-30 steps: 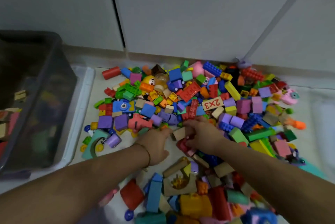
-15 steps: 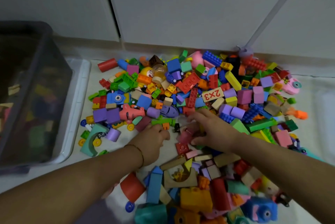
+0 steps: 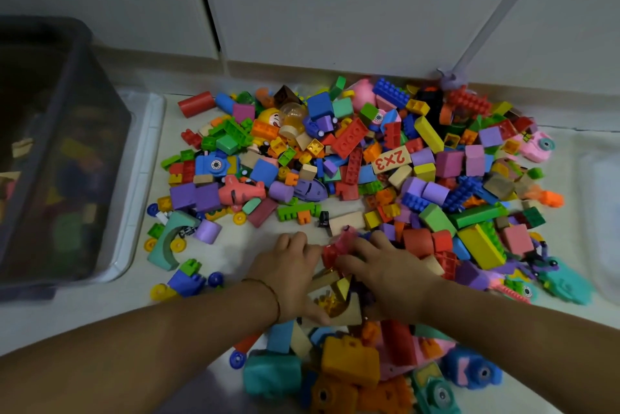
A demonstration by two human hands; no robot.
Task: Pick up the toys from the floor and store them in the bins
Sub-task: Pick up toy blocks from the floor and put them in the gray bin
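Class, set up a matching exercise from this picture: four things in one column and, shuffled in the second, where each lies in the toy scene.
Things:
1. dark bin
2. red cylinder
3. "2x3" block
4. teal arch block

Places:
A. middle of the pile
B. left edge, on a white lid
C. far left corner of the pile
D. near left side, beside yellow wheels

Pairs: 1-B, 2-C, 3-A, 4-D

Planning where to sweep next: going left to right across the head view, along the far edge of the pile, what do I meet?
Dark bin → red cylinder → blue square block → long blue studded brick → pink toy camera.
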